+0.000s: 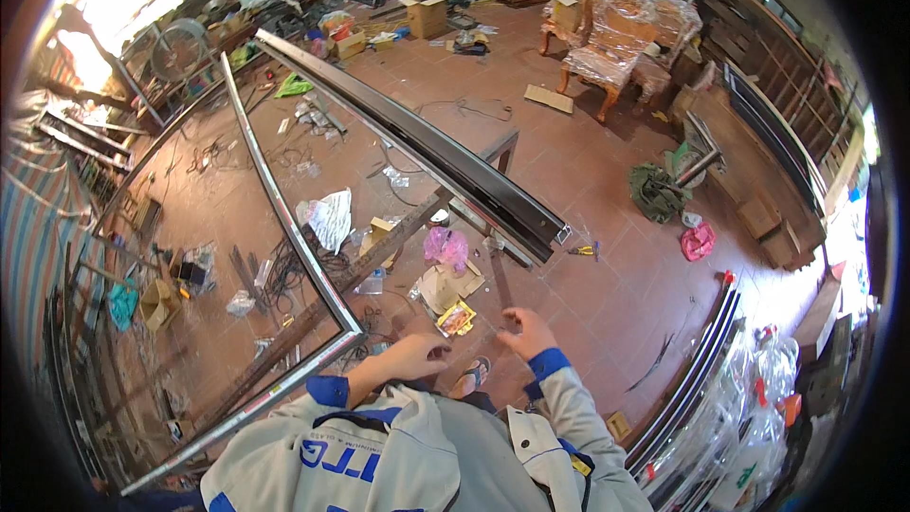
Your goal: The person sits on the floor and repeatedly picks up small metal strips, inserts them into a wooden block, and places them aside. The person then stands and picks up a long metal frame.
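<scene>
My left hand (417, 356) hovers in front of my body, its fingers loosely bent and apart, holding nothing. To its right, my right hand (529, 335) is also raised and empty, with thumb and fingers curled but spaced. Nearest the left hand is the corner of a dark, light-edged metal frame (301, 245), which rests across a brown steel bar (389, 245). Beyond both hands, long black metal profiles (408, 133) lie on a steel stand (500, 147). A yellow packet (456, 319) and flattened cardboard (445, 286) lie on the floor just past my hands.
Pliers (584, 250), a pink plastic bag (453, 248) and tangled cables (289, 275) lie about the tiled floor. Plastic-wrapped chairs (611, 38) stand at the far right. More long profiles (697, 360) lie to my near right, beside plastic-wrapped goods (758, 408). A cardboard box (426, 14) stands far back.
</scene>
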Motion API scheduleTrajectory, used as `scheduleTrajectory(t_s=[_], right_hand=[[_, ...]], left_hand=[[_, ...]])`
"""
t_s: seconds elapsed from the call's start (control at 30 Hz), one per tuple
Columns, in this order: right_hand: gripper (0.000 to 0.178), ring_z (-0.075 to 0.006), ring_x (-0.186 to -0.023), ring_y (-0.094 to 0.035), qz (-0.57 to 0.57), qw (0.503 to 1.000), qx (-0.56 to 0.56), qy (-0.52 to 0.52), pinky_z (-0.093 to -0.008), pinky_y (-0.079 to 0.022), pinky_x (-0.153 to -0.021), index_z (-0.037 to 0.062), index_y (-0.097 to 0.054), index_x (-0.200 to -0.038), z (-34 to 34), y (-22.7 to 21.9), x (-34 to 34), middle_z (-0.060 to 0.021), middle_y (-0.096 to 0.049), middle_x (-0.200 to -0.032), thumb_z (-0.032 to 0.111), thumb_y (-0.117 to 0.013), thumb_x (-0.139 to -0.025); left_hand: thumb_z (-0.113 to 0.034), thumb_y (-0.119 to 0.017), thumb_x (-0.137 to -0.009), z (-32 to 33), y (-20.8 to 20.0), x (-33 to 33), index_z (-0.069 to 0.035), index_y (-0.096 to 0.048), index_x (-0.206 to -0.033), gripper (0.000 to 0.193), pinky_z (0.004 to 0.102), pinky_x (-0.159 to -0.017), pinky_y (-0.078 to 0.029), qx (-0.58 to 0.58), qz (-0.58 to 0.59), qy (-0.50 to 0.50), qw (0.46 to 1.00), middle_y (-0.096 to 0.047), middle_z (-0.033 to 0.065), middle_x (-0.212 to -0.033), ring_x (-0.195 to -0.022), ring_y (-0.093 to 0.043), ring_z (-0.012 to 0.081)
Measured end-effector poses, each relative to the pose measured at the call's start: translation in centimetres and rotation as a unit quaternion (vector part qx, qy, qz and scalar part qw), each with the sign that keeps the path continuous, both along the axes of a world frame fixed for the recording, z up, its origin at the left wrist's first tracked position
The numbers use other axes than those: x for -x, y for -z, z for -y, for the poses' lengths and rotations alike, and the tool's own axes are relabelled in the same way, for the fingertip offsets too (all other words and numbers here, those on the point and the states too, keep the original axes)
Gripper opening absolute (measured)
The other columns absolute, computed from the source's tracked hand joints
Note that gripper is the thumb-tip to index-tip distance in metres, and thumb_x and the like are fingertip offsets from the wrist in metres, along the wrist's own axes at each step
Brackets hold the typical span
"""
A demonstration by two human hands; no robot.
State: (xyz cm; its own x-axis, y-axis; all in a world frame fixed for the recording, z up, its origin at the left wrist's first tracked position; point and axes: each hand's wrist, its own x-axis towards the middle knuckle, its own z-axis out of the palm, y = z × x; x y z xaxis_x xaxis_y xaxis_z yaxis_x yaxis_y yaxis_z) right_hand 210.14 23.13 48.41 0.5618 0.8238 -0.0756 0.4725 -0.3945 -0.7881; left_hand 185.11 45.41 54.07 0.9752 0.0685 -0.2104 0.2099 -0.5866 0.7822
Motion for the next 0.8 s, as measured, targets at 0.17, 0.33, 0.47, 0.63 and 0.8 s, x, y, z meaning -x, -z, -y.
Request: scheduleTrajectory(t_s=[0.17, 0.33, 0.47, 0.63, 0.8], right_hand=[[0.055, -0.0387, -0.124, -0.065, 0.096, 0.993, -0.053, -0.042, -0.0466, -0.052, -0.108, 0.0070, -0.070, -0.128, -5.0, -4.8, -8.5, -0.0189, -0.070, -0.130, 0.032, -0.087, -0.082], [0.061, -0.0388, -0.125, -0.064, 0.100, 0.987, -0.076, -0.099, -0.0460, -0.050, -0.109, 0.0058, -0.069, -0.128, -10.7, -6.8, -12.2, -0.0188, -0.069, -0.130, 0.037, -0.090, -0.080], [0.065, -0.0389, -0.127, -0.061, 0.121, 0.984, -0.047, -0.126, -0.0460, -0.048, -0.111, 0.0059, -0.069, -0.130, -15.1, -8.0, -14.3, -0.0182, -0.066, -0.133, 0.041, -0.091, -0.079], [0.082, -0.0410, -0.133, -0.058, 0.111, 0.980, -0.059, -0.155, -0.0472, -0.046, -0.115, -0.0003, -0.062, -0.138, -23.7, -9.5, -18.1, -0.0231, -0.062, -0.140, 0.046, -0.092, -0.077], [0.109, -0.0429, -0.140, -0.055, 0.068, 0.981, -0.029, -0.178, -0.0492, -0.042, -0.120, -0.0029, -0.053, -0.149, -33.3, -8.2, -22.8, -0.0277, -0.057, -0.149, 0.057, -0.097, -0.069]], left_hand=[[-0.029, -0.081, -0.089, -2.5, -0.8, -3.7, 0.001, -0.074, -0.123, 0.046, 0.0452, -0.092, -0.059, -0.022, -0.013, -0.074, 0.997, -0.077, 0.0229, -0.111, -0.102, -0.074, 0.0386], [-0.032, -0.083, -0.091, -8.2, 2.2, -6.1, 0.000, -0.075, -0.126, 0.048, 0.0418, -0.091, -0.060, 0.003, -0.038, -0.202, 0.979, -0.079, 0.0186, -0.111, -0.098, -0.076, 0.0304], [-0.033, -0.083, -0.094, -12.9, 3.2, -10.1, 0.003, -0.074, -0.126, 0.049, 0.0383, -0.090, -0.059, 0.039, -0.015, -0.299, 0.953, -0.079, 0.0162, -0.110, -0.097, -0.075, 0.0243], [-0.052, -0.068, -0.106, -25.4, 10.6, -14.4, -0.003, -0.068, -0.136, 0.058, 0.0304, -0.070, -0.051, 0.311, 0.110, -0.401, 0.855, -0.073, 0.0081, -0.107, -0.086, -0.065, 0.0158], [-0.081, -0.053, -0.099, -39.7, 15.3, -22.6, -0.003, -0.050, -0.155, 0.096, 0.0488, -0.095, -0.056, 0.513, 0.161, -0.560, 0.630, -0.059, 0.0185, -0.146, -0.116, -0.062, 0.0324]])
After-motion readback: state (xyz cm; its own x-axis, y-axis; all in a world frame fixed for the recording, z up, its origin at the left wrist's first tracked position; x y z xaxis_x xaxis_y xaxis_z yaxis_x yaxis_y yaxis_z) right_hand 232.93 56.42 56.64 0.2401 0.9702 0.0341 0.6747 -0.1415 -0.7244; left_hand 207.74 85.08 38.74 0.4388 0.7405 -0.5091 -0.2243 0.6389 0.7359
